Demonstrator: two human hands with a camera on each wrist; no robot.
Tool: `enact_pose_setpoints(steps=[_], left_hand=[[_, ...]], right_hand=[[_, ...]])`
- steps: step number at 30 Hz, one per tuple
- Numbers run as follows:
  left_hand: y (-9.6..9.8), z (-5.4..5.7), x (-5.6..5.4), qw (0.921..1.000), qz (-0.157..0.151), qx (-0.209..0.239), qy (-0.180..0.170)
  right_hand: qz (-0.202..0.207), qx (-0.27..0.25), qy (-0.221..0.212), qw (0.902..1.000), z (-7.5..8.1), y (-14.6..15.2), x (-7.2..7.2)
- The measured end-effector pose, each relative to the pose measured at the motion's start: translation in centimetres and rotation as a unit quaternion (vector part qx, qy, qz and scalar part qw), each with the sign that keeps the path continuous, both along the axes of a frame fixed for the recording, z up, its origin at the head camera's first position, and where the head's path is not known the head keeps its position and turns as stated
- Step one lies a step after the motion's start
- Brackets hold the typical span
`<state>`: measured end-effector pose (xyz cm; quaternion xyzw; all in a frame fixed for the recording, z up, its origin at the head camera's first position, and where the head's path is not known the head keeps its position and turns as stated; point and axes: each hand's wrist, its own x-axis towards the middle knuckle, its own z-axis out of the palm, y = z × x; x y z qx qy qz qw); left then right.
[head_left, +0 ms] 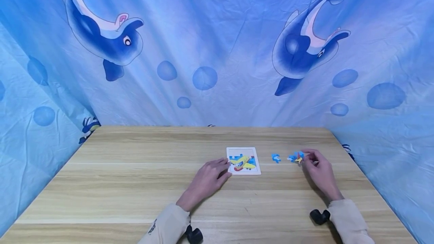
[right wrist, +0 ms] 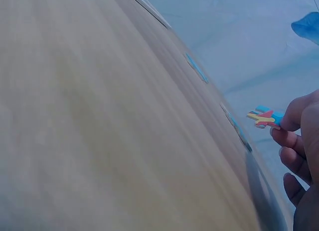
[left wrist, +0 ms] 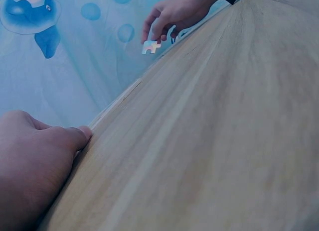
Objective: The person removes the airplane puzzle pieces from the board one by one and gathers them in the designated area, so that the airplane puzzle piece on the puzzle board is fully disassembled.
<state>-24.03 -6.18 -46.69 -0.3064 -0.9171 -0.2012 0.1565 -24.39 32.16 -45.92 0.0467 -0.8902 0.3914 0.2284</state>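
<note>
A square puzzle board (head_left: 258, 168) with a white border lies at the middle of the table, partly filled with a yellow airplane picture on blue. My left hand (head_left: 211, 175) rests at its left edge, fingertips on the border, fingers relaxed; in the left wrist view only the back of this hand and its thumb show. To the right, my right hand (head_left: 318, 168) pinches a puzzle piece (right wrist: 266, 117) coloured blue, red and yellow between thumb and index finger. The right wrist view shows that piece raised off the table.
A loose blue puzzle piece (head_left: 276, 158) lies right of the board. More blue pieces (head_left: 291, 158) lie just left of the right hand. The wooden table (head_left: 135, 176) ends at a blue curtain (head_left: 217, 48) printed with dolphins and bubbles.
</note>
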Motion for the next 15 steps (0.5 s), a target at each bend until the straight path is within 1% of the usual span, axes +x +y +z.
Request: enact_pose_setpoints(steps=[6, 15], left_hand=[[0.0, 0.0, 0.0, 1.0, 0.0, 0.001, -0.006], [0.0, 0.0, 0.0, 1.0, 0.006, 0.001, -0.005]], right_hand=[[-0.014, 0.007, -0.007, 0.9998, -0.1, 0.8, 0.2], [-0.037, 0.021, -0.005, 0.9991, -0.3, 2.0, 0.2]])
